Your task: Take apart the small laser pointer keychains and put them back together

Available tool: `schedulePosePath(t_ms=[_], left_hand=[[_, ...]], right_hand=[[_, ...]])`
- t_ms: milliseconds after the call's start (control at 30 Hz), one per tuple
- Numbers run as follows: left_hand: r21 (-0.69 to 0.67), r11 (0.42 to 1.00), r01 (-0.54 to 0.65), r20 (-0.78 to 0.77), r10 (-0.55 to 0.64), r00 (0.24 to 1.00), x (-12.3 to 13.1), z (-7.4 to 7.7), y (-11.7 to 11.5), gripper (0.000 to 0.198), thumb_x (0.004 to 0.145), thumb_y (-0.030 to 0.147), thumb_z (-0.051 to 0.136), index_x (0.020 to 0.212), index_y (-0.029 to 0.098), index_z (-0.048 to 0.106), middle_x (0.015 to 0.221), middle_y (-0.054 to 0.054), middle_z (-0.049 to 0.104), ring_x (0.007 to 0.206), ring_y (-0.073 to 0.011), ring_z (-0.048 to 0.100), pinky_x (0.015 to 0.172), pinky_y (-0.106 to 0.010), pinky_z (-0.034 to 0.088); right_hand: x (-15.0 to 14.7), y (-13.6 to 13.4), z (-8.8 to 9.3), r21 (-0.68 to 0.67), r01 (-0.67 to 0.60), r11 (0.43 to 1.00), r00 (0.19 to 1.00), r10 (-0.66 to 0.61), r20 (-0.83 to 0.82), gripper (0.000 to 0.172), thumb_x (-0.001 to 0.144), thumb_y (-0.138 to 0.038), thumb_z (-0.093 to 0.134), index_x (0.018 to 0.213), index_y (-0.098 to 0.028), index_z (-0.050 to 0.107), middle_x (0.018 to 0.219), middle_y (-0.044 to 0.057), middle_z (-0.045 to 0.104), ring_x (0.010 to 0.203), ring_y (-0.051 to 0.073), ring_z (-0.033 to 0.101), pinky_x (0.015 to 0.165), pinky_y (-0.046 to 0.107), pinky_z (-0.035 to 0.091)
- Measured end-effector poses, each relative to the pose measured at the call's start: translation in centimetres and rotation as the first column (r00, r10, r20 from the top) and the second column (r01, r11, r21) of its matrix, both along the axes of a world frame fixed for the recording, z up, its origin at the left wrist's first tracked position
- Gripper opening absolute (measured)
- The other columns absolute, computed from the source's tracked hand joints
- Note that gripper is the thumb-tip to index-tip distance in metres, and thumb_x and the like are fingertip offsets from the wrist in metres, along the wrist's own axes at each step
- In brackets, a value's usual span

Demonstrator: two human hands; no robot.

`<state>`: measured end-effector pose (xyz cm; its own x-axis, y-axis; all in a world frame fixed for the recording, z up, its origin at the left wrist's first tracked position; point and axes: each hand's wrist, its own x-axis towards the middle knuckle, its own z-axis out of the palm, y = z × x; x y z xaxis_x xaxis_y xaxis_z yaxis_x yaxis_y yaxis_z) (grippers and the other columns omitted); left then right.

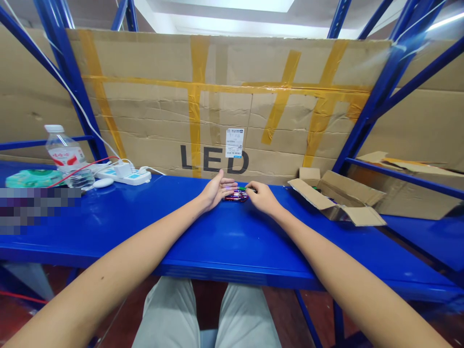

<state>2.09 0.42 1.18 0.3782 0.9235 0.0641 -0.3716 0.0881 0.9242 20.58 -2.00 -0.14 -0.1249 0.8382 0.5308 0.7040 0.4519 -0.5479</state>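
Observation:
Several shiny pens, mostly dark red or purple, lie in a small bunch on the blue table between my hands. My left hand is open at their left end, thumb raised and fingers stretched out beside them. At the right end, my right hand has its fingers curled, thumb and forefinger closed on the end of a green pen at the back of the bunch. The right fingers partly hide the pen ends, so the exact grip is hard to see.
An open cardboard box stands right on the blue table. At left are a water bottle, a green pack and a power strip with cables. A large cardboard sheet marked LED rises behind, between blue posts.

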Motion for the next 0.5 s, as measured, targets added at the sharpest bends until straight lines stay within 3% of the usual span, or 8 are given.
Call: schedulePosePath(t_ms=[167, 300, 500], left_hand=[[0.008, 0.998, 0.056, -0.005, -0.056, 0.998, -0.1, 0.0, -0.1, 0.061, 0.096, 0.056, 0.036, 0.119, 0.006, 0.060, 0.135, -0.024, 0.056, 0.127, -0.0276, 0.054, 0.106, -0.035, 0.043], [0.004, 0.993, 0.117, 0.034, -0.117, 0.993, -0.5, -0.1, 0.3, 0.068, 0.094, 0.060, 0.033, 0.128, 0.007, 0.056, 0.142, -0.022, 0.051, 0.133, -0.0271, 0.049, 0.109, -0.036, 0.039], [-0.021, 0.963, 0.269, 0.174, -0.262, 0.949, -1.2, 0.4, 0.2, 0.086, 0.088, 0.074, 0.024, 0.128, 0.005, 0.056, 0.137, -0.025, 0.054, 0.127, -0.0319, 0.053, 0.096, -0.040, 0.049]], right_hand=[[-0.5, -0.7, 0.3, 0.010, 0.003, 1.000, 1.000, -0.003, 0.013, 0.016, 0.080, -0.020, 0.047, 0.077, -0.017, 0.062, 0.076, 0.004, 0.067, 0.070, 0.017, 0.056, 0.068, 0.029, 0.040], [-1.4, -1.5, 0.6, 0.003, -0.138, 0.990, 0.990, 0.138, -0.017, 0.017, 0.082, -0.022, 0.047, 0.078, -0.017, 0.062, 0.076, 0.003, 0.067, 0.071, 0.017, 0.056, 0.069, 0.028, 0.041], [-3.1, -2.7, 0.8, 0.070, -0.270, 0.960, 0.960, 0.274, -0.050, 0.022, 0.084, -0.018, 0.047, 0.087, -0.016, 0.068, 0.084, 0.005, 0.071, 0.071, 0.017, 0.059, 0.069, 0.029, 0.044]])
